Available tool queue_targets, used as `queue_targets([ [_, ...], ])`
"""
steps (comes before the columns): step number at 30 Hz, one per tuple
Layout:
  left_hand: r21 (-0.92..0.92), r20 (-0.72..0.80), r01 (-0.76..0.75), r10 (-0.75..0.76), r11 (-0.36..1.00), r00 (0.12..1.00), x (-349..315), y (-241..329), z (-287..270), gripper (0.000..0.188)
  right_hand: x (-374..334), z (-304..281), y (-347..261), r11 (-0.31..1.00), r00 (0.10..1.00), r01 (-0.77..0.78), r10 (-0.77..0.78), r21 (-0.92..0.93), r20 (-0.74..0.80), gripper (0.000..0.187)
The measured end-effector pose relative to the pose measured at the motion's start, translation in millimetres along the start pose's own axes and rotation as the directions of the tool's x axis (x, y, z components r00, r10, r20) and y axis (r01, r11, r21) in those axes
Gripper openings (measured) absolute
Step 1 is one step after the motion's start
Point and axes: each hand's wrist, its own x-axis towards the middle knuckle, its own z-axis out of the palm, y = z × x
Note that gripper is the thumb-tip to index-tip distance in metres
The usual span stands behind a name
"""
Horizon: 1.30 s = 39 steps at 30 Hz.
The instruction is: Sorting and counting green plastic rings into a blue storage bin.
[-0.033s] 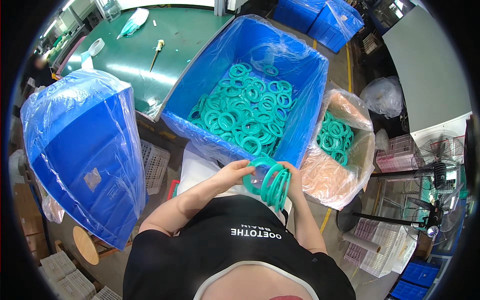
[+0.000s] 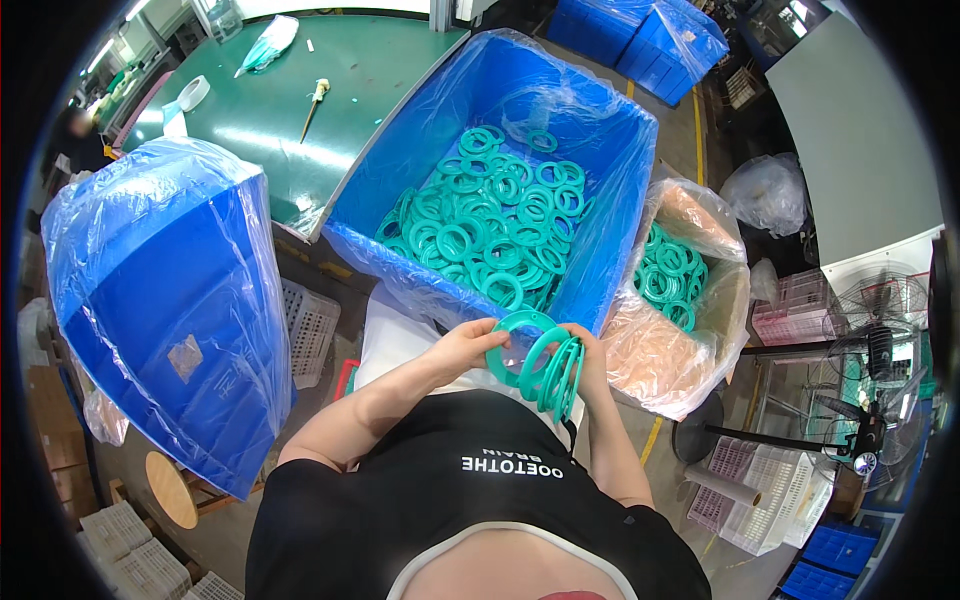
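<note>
Close in front of my body, my left hand (image 2: 466,348) pinches a teal plastic ring (image 2: 522,319) by its left edge. Several similar teal rings (image 2: 562,378) hang side by side from the fingers of my right hand (image 2: 590,362), which is closed around their upper edges. The left-hand ring overlaps the nearest of them. Just beyond both hands stands a large blue bin (image 2: 600,150) lined with clear plastic, a heap of teal rings (image 2: 455,242) inside. Right of it, a plastic-lined carton (image 2: 655,365) holds more teal rings (image 2: 668,262).
A second blue bin (image 2: 170,330), wrapped in plastic, stands tilted at left. The green table (image 2: 260,110) behind carries a tape roll (image 2: 193,94) and a thin pointed tool (image 2: 315,108). At right are a stand fan (image 2: 870,400) and a white crate (image 2: 775,490).
The rings in my hands have shifted slightly, those in the right hand fanning a little further apart. Both hands stay almost in place.
</note>
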Motion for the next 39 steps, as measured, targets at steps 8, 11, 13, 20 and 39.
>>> queue_targets([
  [8,0.036,0.087,0.032,-0.036,0.999,0.996,2,0,-9,0.029,-8,4,-6,1.000,0.997,-0.014,0.015,-0.022,0.073,0.010],
  [11,0.189,0.102,-0.116,0.098,0.975,0.990,6,-8,-8,0.029,-6,2,7,0.998,0.997,0.053,-0.055,0.041,0.062,0.004],
  [13,0.323,-0.011,-0.229,0.245,0.918,0.969,9,-11,-4,0.024,-4,4,20,0.994,0.999,0.015,-0.021,0.110,0.048,0.004],
  [20,0.961,0.241,-0.264,0.732,-0.087,0.637,17,1,-16,0.015,-7,6,11,0.957,0.981,-0.190,0.174,0.219,0.092,0.011],
  [39,0.172,0.170,0.049,-0.078,0.984,0.982,11,-14,21,0.020,0,23,-18,0.706,0.984,0.140,-0.020,0.694,-0.178,0.033],
])
